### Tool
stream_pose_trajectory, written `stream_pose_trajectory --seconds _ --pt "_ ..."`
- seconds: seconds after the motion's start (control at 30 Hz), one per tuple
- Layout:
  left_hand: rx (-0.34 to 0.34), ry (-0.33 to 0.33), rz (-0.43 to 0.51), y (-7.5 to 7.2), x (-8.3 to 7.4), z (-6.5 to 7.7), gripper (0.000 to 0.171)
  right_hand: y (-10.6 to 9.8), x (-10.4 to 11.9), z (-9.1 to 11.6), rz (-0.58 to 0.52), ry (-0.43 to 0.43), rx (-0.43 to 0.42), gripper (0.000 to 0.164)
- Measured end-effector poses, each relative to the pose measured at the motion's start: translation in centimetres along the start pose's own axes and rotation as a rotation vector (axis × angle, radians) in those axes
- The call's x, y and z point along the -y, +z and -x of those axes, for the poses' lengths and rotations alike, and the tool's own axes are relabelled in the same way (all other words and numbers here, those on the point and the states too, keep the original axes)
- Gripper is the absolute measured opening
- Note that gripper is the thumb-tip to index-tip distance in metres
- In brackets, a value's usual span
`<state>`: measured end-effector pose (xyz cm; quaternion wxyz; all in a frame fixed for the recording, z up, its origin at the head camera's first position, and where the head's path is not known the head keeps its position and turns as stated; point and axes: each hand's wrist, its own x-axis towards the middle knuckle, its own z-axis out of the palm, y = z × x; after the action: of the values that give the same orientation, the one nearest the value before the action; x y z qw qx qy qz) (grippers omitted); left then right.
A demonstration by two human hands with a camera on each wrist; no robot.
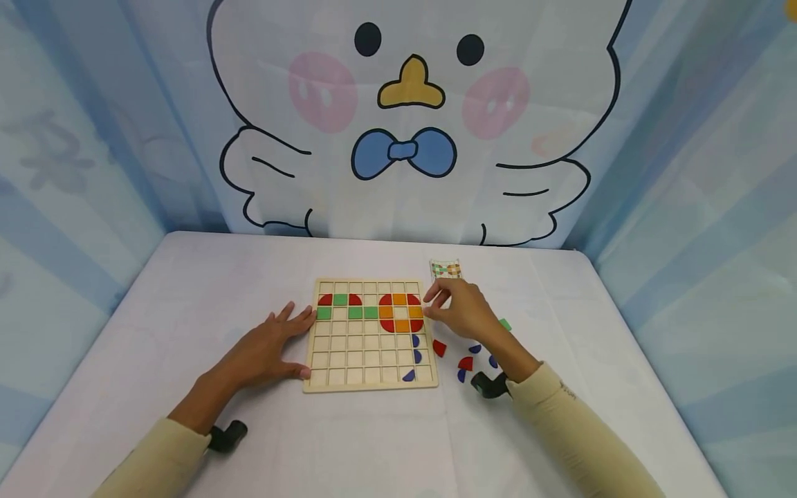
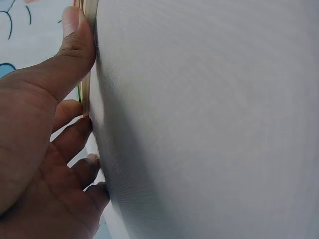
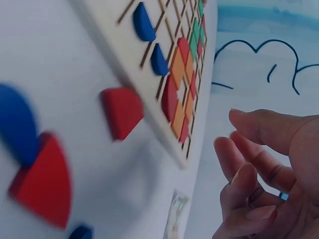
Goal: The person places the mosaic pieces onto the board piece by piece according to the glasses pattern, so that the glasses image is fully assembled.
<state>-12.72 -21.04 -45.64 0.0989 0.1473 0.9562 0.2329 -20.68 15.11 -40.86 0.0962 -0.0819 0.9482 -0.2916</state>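
A wooden grid board [image 1: 355, 356] lies on the table, holding green squares [image 1: 340, 299], orange squares [image 1: 399, 299] and red quarter-round pieces [image 1: 416, 325]. Along its right side sit blue half-round pieces [image 1: 417, 356]; the lowest [image 1: 408, 375] lies tilted in its cell. My left hand [image 1: 264, 349] rests at the board's left edge, thumb near the lower corner and fingers spread higher up. Just off the board's upper right edge hovers my right hand [image 1: 463, 308]. In the right wrist view its thumb and loosely bent fingers [image 3: 244, 181] stand apart, with nothing visible between them.
A small printed pattern card [image 1: 445, 269] lies behind the right hand. Loose pieces are scattered right of the board: red ones [image 1: 439, 348], blue ones [image 1: 475, 348] and a green one [image 1: 505, 324] partly behind the right wrist. A cartoon-printed curtain [image 1: 405, 200] hangs behind the table.
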Motion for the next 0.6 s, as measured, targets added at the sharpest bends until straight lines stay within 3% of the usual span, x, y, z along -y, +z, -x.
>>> stream_pose_trajectory --seconds 0.3,0.6 --pt "0.003 -0.009 -0.001 0.2 0.1 -0.1 0.111 -0.5 -3.1 3.0 0.061 0.070 0.084 0.018" --pt "-0.003 -0.006 0.000 0.1 0.0 0.0 0.112 1.2 -3.4 4.2 0.134 0.043 0.103 0.022"
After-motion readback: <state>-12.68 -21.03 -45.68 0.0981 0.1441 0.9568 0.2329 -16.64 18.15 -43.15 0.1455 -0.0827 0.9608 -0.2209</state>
